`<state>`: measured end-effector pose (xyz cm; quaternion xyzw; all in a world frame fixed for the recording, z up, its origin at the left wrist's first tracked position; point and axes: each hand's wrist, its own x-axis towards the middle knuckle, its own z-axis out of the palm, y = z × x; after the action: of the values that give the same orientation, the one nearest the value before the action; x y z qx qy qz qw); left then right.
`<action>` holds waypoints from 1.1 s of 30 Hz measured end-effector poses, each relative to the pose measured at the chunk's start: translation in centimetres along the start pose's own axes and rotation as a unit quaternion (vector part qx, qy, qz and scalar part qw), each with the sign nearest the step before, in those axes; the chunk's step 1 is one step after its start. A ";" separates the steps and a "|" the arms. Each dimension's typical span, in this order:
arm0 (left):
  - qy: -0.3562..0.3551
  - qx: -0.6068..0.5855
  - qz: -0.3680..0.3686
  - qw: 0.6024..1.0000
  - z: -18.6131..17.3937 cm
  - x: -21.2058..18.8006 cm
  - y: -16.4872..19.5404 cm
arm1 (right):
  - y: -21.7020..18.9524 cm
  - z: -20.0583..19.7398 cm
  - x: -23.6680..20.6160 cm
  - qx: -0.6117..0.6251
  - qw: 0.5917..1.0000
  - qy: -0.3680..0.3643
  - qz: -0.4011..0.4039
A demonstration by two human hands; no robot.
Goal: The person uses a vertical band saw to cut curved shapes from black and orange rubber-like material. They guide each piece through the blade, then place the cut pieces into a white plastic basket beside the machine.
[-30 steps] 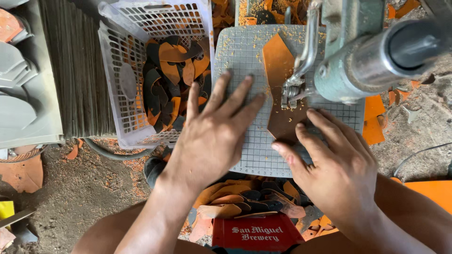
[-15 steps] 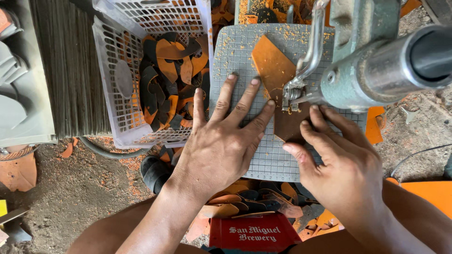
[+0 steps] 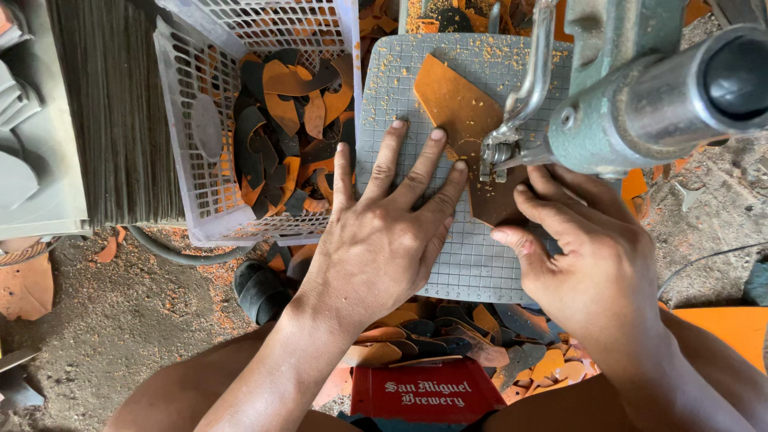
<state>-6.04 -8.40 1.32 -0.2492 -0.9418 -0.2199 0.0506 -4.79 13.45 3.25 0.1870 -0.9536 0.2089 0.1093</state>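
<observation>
A red crate point(image 3: 434, 392) with white lettering stands at the bottom edge, between the person's legs. Its top edge is straight.

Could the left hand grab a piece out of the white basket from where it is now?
Probably yes. The left hand lies flat on the gridded mat, right beside the white basket. The basket's top is open, the cut pieces lie uncovered, and nothing stands between.

Orange sheet point(image 3: 458, 104) flat on mat point(image 3: 480, 256)
</observation>
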 end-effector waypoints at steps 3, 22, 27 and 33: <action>0.004 0.008 -0.002 1.000 0.0 -0.1 0.1 | 0.2 -0.1 0.1 0.009 1.000 -0.005 0.004; 0.033 0.039 -0.032 0.998 0.0 0.0 0.4 | 2.3 -0.2 0.9 0.037 0.999 -0.037 0.012; 0.032 0.043 -0.035 0.998 0.0 0.0 0.3 | 2.7 -0.2 1.1 0.027 0.999 -0.038 0.019; 0.031 0.050 -0.034 0.998 0.0 -0.1 0.2 | 3.5 0.2 1.3 0.016 0.999 -0.031 0.011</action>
<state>-5.87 -8.26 1.38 -0.2068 -0.9577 -0.1814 0.0845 -7.40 15.95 2.17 0.1842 -0.9552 0.2195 0.0747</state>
